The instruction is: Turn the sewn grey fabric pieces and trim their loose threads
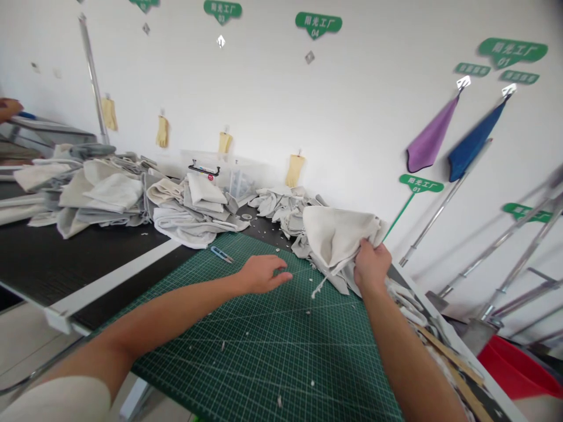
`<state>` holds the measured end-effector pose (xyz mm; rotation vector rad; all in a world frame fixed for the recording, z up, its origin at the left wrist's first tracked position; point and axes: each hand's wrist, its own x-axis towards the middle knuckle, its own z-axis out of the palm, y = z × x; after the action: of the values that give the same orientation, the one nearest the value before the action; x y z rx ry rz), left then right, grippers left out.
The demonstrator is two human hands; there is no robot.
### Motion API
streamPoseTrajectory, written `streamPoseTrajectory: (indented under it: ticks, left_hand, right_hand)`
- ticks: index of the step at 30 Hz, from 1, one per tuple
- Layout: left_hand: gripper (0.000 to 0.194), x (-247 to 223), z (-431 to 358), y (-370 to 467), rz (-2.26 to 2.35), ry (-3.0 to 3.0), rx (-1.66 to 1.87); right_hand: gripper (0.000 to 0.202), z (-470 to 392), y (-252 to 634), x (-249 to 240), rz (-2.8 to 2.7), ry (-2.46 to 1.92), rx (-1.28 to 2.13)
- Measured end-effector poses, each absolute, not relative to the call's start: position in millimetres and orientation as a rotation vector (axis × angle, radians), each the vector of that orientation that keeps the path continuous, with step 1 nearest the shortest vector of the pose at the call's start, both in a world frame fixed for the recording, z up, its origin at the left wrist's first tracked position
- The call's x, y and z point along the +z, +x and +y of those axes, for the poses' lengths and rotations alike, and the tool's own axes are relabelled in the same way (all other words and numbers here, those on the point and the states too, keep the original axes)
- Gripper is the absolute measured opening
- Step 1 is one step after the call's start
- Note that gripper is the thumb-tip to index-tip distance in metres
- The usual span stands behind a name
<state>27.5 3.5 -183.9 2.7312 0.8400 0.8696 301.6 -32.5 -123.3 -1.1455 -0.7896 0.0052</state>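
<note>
My right hand (373, 264) is closed on the edge of an off-white fabric piece (336, 231), lifted at the right of the green cutting mat (264, 334). A loose thread dangles from the fabric's lower edge. Over the middle of the mat, my left hand (264, 274) holds nothing, its fingers apart and curved toward the right. Near the mat's back left edge lies a small blue-handled tool (221, 254) with a pointed tip; its exact kind is hard to tell. Behind the held fabric is a heap of grey-white fabric scraps (281, 205).
Piles of folded fabric (193, 205) stand at the back left. A clear plastic box (237, 176) sits by the wall. Wooden strips (453, 363) and scraps line the table's right edge, with a red basin (516, 369) beyond. Another person's hand (9, 109) shows far left.
</note>
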Motion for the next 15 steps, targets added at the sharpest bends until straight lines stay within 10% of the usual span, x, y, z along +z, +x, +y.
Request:
streamPoseTrajectory:
  ticks: [15]
  left_hand:
    - [0.037, -159.9, -40.5, 72.6, 0.575, 2.48, 0.879]
  right_hand:
    - [0.034, -39.2, 270.8, -179.2, -0.746, -1.193, 0.133]
